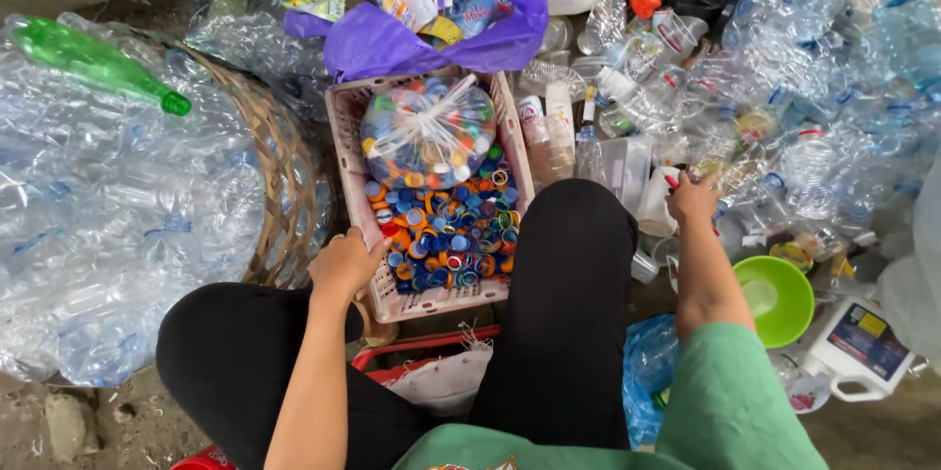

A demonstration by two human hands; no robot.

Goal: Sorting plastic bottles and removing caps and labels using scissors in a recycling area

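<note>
The left hand (345,264) rests on the near left rim of a pale pink plastic crate (345,142), fingers curled over the edge and gripping it. Just beyond those fingers, inside the crate, lies a bed of loose bottle caps (451,235) in blue, orange, red and green, and farther from the hand a knotted clear bag of caps (428,132) sits on top of them at the crate's far end. The crate stands between the person's black-clad knees. To the right, well apart from the crate hand, the right hand (692,200) reaches into a heap of clear plastic bottles (784,98); its fingers are closed around something small among them, though what it holds cannot be made out. Just below that wrist lies a green plastic bowl (774,298), and past it a white jug (855,347) with a dark label. Beyond the crate's far edge a purple bag (392,39) holds wrappers and packaging. Left of the gripping hand a woven basket (284,176) curves around a large sack of crushed clear bottles (108,215), with a green bottle (93,63) lying on top.
</note>
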